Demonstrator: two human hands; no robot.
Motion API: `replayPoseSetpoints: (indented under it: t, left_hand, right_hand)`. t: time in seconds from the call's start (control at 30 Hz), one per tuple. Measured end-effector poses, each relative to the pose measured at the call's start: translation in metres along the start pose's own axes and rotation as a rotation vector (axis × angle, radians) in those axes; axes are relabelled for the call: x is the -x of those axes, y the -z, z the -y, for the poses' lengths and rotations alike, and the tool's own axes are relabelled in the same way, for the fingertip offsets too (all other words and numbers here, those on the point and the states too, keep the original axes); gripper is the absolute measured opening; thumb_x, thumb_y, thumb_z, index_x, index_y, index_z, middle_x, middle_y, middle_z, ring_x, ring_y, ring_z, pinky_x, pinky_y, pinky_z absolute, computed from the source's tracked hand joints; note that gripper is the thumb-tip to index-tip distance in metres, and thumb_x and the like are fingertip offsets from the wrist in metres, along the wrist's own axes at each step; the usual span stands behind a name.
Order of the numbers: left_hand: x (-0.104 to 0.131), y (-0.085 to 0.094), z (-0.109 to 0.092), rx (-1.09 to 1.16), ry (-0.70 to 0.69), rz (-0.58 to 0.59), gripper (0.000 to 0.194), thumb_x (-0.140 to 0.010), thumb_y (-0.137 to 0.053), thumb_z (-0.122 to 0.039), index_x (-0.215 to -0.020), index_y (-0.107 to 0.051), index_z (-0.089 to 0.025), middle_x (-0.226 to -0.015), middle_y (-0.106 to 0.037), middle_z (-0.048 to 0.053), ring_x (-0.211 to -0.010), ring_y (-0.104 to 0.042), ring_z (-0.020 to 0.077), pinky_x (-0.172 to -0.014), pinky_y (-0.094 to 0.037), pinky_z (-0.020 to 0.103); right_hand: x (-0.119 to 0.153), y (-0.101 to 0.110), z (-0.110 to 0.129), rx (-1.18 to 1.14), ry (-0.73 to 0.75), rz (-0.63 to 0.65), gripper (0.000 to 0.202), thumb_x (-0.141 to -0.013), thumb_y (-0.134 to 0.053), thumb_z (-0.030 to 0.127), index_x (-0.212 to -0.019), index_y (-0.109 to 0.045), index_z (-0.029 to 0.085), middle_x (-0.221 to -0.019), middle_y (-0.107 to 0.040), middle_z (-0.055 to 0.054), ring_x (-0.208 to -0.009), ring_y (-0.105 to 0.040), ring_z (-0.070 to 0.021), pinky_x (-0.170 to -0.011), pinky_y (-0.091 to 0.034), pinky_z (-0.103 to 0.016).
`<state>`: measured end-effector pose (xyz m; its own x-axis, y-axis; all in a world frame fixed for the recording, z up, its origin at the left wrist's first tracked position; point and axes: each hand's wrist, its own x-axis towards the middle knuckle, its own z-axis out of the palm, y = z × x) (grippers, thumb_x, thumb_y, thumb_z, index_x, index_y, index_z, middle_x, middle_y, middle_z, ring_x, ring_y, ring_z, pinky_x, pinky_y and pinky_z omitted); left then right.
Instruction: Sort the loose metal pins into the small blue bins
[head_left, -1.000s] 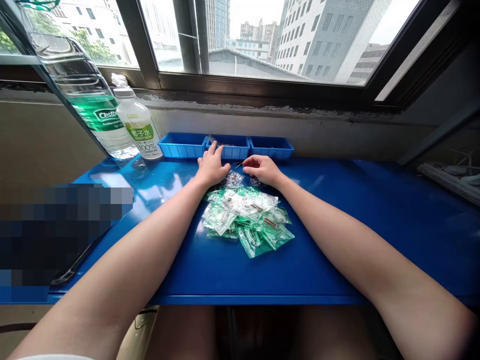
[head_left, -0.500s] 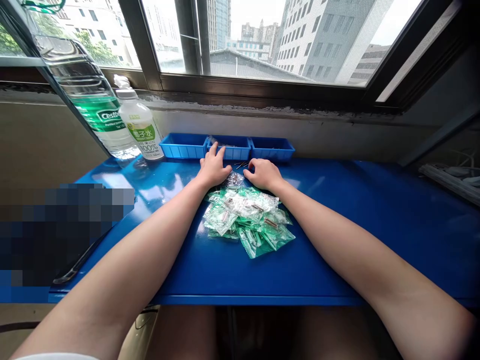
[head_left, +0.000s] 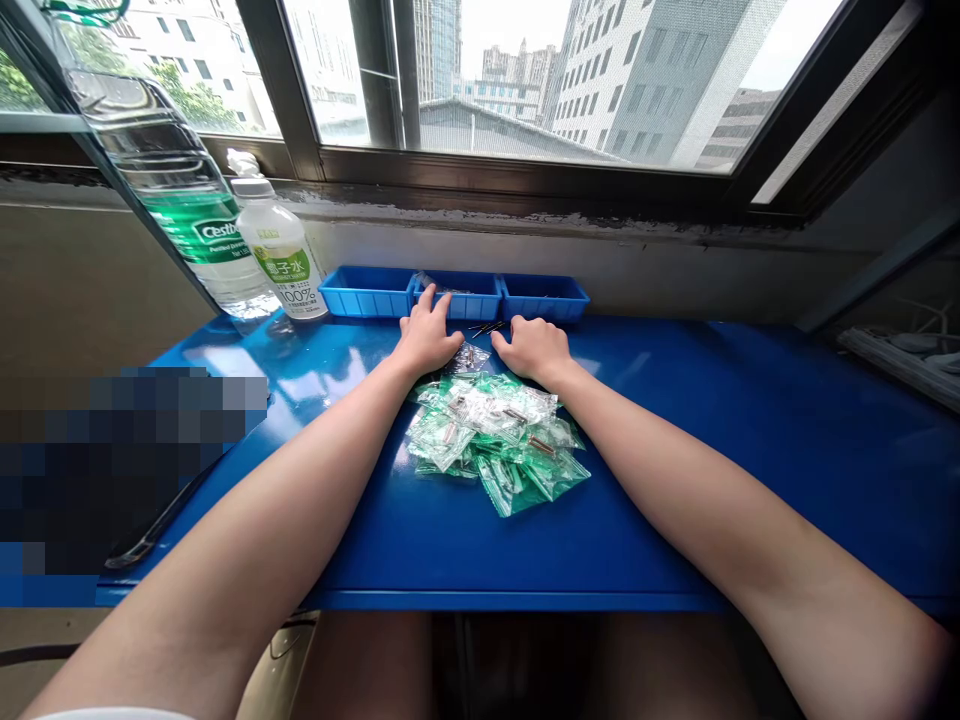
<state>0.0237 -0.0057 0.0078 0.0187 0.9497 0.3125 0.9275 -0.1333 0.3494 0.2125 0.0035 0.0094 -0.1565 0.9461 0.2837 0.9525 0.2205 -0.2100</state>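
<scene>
My left hand (head_left: 427, 336) is open, fingers spread, with its fingertips by the front wall of the middle blue bin (head_left: 480, 306). Under its thumb side lies a small clear plastic bag (head_left: 471, 357) with small metal pieces in it. Several thin dark screws or pins (head_left: 487, 328) lie loose on the table between my hands. To their right rests my right hand (head_left: 536, 350), its fingers bent and the thumb apart from them; I see nothing in it. Nearer to me is a pile of clear and green bags (head_left: 499, 425), some with metal screws or pins inside.
Beside the middle bin stand a left blue bin (head_left: 367, 303) and a right blue bin (head_left: 546, 306). A coconut water bottle (head_left: 289, 265) and a large water bottle (head_left: 217, 240) stand at the back left of the blue table (head_left: 697, 430). A blurred-out dark object (head_left: 112, 460) lies left.
My right hand has shifted slightly right, away from the loose screws or pins, and the gap between its thumb and fingers has widened. My left hand looks unmoved.
</scene>
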Motion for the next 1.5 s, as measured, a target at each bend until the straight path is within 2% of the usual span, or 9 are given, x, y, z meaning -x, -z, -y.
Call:
replayPoseSetpoints:
  t: [0.3, 0.4, 0.53, 0.63, 0.8, 0.97, 1.13, 1.4, 1.5]
  left_hand:
    - [0.0, -0.001, 0.001, 0.024, -0.001, -0.003, 0.076, -0.08, -0.055, -0.037, -0.153, -0.037, -0.024, -0.165, -0.021, 0.013, -0.148, -0.026, 0.0369, -0.113, -0.032, 0.058]
    - [-0.001, -0.001, 0.002, 0.03, -0.003, -0.006, 0.077, -0.079, -0.056, -0.037, -0.153, -0.036, -0.026, -0.165, -0.021, 0.013, -0.148, -0.026, 0.0373, -0.113, -0.032, 0.058]
    - [-0.001, -0.001, 0.002, 0.041, -0.005, -0.008, 0.078, -0.079, -0.056, -0.036, -0.153, -0.036, -0.026, -0.165, -0.021, 0.013, -0.148, -0.026, 0.0381, -0.113, -0.03, 0.06]
    - [0.0, -0.001, 0.001, 0.035, 0.004, 0.002, 0.076, -0.08, -0.055, -0.035, -0.153, -0.037, -0.024, -0.165, -0.02, 0.013, -0.148, -0.025, 0.0368, -0.114, -0.03, 0.058]
    - [0.001, 0.0, 0.0, 0.026, -0.002, 0.011, 0.076, -0.08, -0.054, -0.034, -0.153, -0.037, -0.022, -0.165, -0.019, 0.013, -0.148, -0.026, 0.0374, -0.113, -0.031, 0.057]
    - [0.002, 0.001, 0.0, 0.026, -0.001, 0.009, 0.075, -0.08, -0.053, -0.034, -0.152, -0.037, -0.022, -0.165, -0.02, 0.013, -0.148, -0.026, 0.0372, -0.113, -0.031, 0.057]
    - [0.001, 0.0, 0.001, 0.04, -0.002, -0.001, 0.074, -0.079, -0.054, -0.033, -0.151, -0.039, -0.022, -0.164, -0.022, 0.014, -0.147, -0.027, 0.0371, -0.112, -0.031, 0.056]
    - [0.008, 0.007, -0.006, 0.153, -0.111, -0.208, 0.045, -0.085, -0.051, -0.027, -0.129, -0.061, -0.022, -0.143, -0.055, 0.009, -0.134, -0.046, 0.0282, -0.108, -0.034, 0.043]
    - [0.014, 0.012, -0.013, 0.224, -0.207, -0.184, 0.035, -0.087, -0.052, -0.027, -0.119, -0.065, -0.021, -0.127, -0.067, 0.007, -0.123, -0.055, 0.025, -0.106, -0.033, 0.039]
  right_hand:
    - [0.0, 0.001, -0.004, -0.156, 0.024, -0.035, 0.06, -0.091, -0.042, 0.065, -0.057, -0.063, 0.021, -0.063, -0.065, -0.012, -0.072, -0.065, -0.0258, -0.064, -0.042, -0.032]
    - [-0.004, -0.001, -0.01, -0.269, 0.011, -0.097, 0.067, -0.092, -0.033, 0.072, -0.057, -0.058, 0.021, -0.063, -0.064, -0.01, -0.068, -0.064, -0.0243, -0.062, -0.039, -0.032]
    - [-0.01, -0.003, -0.016, -0.36, -0.016, -0.171, 0.058, -0.088, -0.043, 0.072, -0.064, -0.055, 0.022, -0.063, -0.063, -0.007, -0.066, -0.061, -0.0225, -0.063, -0.039, -0.031]
    - [-0.011, -0.001, -0.017, -0.419, -0.063, -0.177, 0.045, -0.086, -0.053, 0.062, -0.066, -0.056, 0.022, -0.066, -0.065, -0.006, -0.067, -0.061, -0.022, -0.065, -0.04, -0.031]
    - [-0.008, 0.001, -0.017, -0.511, 0.024, -0.103, 0.006, -0.068, -0.057, 0.021, -0.064, -0.062, 0.02, -0.065, -0.066, -0.003, -0.065, -0.059, -0.0196, -0.061, -0.04, -0.029]
    - [-0.008, 0.0, -0.019, -0.51, 0.014, -0.107, 0.015, -0.055, -0.05, 0.012, -0.061, -0.062, 0.019, -0.061, -0.065, -0.002, -0.061, -0.058, -0.019, -0.06, -0.043, -0.029]
    - [-0.009, 0.0, -0.021, -0.609, 0.026, -0.2, 0.017, -0.057, -0.05, 0.015, -0.066, -0.064, 0.019, -0.064, -0.065, -0.003, -0.063, -0.058, -0.0186, -0.063, -0.047, -0.031]
    - [-0.007, -0.004, -0.025, -0.824, 0.052, -0.279, 0.011, -0.067, -0.066, 0.025, -0.076, -0.065, 0.019, -0.075, -0.069, -0.006, -0.069, -0.065, -0.0216, -0.068, -0.055, -0.037]
    - [-0.004, -0.005, -0.02, -0.894, 0.104, -0.258, 0.015, -0.07, -0.072, 0.032, -0.072, -0.064, 0.019, -0.073, -0.068, -0.005, -0.067, -0.065, -0.021, -0.068, -0.055, -0.037]
